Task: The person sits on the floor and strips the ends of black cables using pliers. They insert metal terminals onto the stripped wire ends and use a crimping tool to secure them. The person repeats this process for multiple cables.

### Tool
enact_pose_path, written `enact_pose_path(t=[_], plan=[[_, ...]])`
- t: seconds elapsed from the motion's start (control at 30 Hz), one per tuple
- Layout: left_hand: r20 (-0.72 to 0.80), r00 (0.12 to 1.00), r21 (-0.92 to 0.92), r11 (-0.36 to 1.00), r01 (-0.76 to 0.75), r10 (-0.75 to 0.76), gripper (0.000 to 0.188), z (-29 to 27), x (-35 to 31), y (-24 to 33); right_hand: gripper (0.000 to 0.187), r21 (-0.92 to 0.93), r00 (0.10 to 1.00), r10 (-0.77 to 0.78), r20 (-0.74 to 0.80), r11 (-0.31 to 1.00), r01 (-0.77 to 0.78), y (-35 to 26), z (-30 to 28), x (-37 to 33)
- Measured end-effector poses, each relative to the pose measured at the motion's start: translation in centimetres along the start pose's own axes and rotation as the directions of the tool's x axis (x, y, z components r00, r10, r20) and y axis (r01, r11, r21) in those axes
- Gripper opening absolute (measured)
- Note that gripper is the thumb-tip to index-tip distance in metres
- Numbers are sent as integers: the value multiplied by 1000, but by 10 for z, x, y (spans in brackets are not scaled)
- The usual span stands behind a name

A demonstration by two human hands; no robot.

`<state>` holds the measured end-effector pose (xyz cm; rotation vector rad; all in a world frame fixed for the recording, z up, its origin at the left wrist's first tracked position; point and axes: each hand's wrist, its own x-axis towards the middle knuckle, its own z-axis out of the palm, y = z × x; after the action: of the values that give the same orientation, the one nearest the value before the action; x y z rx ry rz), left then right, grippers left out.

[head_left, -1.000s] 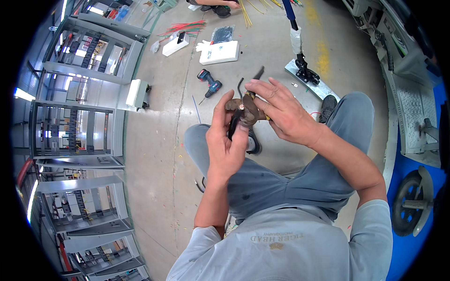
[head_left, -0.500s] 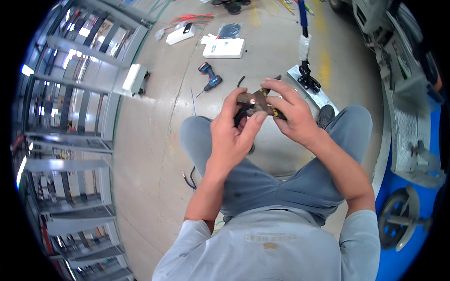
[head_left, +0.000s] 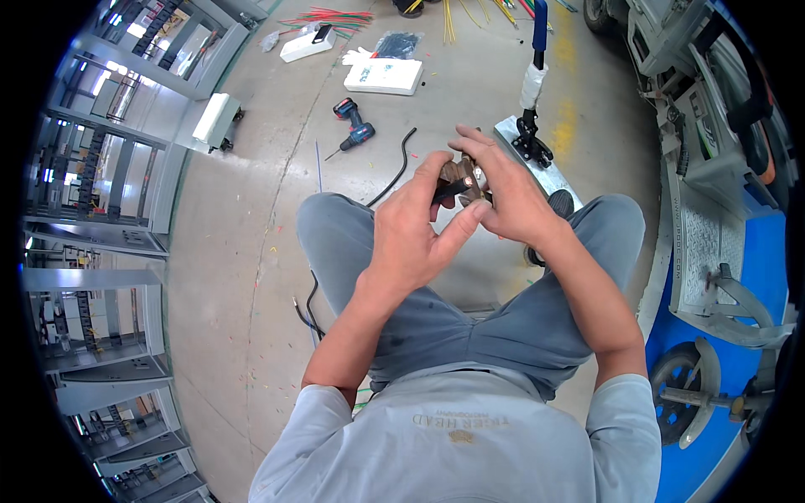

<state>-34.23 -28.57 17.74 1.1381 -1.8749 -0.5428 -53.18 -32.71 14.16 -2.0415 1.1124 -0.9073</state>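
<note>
Above my knees, both hands meet around a short black cable [head_left: 453, 191] and a brownish metal piece [head_left: 458, 169]. My left hand [head_left: 409, 239] is closed on the cable, whose cut copper end points toward the right hand. Curled fingers of my right hand [head_left: 518, 197] grip the brownish piece at its right side. Fingers cover much of that piece, so its kind cannot be made out. Beyond the left hand, a longer black cable [head_left: 405, 158] curves along the floor; another black cable [head_left: 302, 313] with a bare end lies beside my left thigh.
A cordless drill [head_left: 353, 126] lies ahead on the left, before a flat white box [head_left: 383, 77]. Farther off are red and green wires [head_left: 340, 17]. A blue-handled lever tool [head_left: 530, 126] stands on a metal plate [head_left: 506, 131]. Metal racks [head_left: 151, 193] line the left; a cart [head_left: 713, 226] stands right.
The hands have come closer together, and the metal piece has turned so the cable's copper end shows. My view has shifted, revealing more of the cable on the floor.
</note>
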Motion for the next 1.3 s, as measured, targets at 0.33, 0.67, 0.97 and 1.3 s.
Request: enact_pose_path(t=[0.33, 0.67, 0.97, 1.3], plan=[[268, 919, -561, 729, 392, -288, 55, -5, -3, -9, 87, -68, 977, -99, -187, 994, 87, 11, 10, 0], [387, 885, -551, 704, 448, -260, 26, -5, -1, -26, 96, -80, 995, -58, -84, 996, 51, 17, -2, -5], [364, 887, -550, 703, 451, -284, 18, -2, -3, -28, 91, -127, 996, -63, -67, 990, 55, 18, -2, -4], [345, 886, -565, 686, 459, -308, 20, -5, -3, -31, 84, -163, 985, -96, -143, 984, 72, 20, 9, 4]])
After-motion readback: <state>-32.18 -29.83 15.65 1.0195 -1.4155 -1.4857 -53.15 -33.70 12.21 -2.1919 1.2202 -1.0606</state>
